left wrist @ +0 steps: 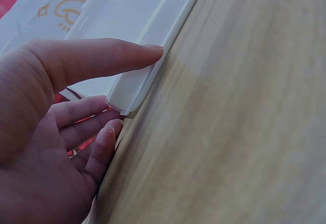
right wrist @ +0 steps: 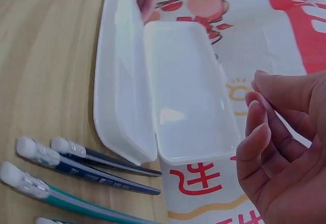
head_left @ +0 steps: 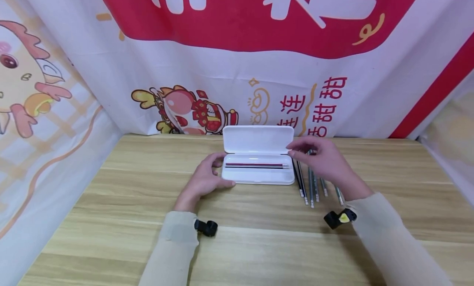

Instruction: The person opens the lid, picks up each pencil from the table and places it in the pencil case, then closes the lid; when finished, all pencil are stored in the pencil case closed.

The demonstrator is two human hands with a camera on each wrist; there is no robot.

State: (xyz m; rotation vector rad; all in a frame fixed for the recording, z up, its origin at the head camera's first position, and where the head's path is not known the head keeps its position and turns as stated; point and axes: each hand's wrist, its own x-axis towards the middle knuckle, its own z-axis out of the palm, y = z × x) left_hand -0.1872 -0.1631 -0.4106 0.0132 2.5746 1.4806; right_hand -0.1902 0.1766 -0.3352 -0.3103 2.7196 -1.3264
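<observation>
Nearest the viewer, in front of the white pencil case (head_left: 259,179), two pale sleeves (head_left: 168,245) reach in over the wood-patterned bench (head_left: 244,253), a small black device (head_left: 206,227) at each wrist. A little farther on, just right of the case, loose pencils (head_left: 311,187) lie with their white eraser ends toward the viewer; they look light and stiff, apt to roll, and would best be pinched around mid-shaft. The case itself rests on the bench and seems to be thin, glossy plastic: light, rigid, somewhat slippery, likely to slide if nudged, so its short ends are the sensible place to take hold. There the left hand (head_left: 205,177) has its grip spread across the case's left end, the thumb straight along the front rim and the bent fingers at the end wall, steadying it. Inside the case lie a dark red pencil (head_left: 255,164) and a black one, side by side lengthwise. Beyond them, the right hand (head_left: 322,158) hangs over the far ends of the loose pencils, beside the case's hinge; its grip is narrow, thumb and fingertips close together and loosely bent, with nothing visible between them. Behind the case's tray its lid (head_left: 259,138) stands raised, and farthest back, past the lid, hangs a printed cloth (head_left: 237,72).
</observation>
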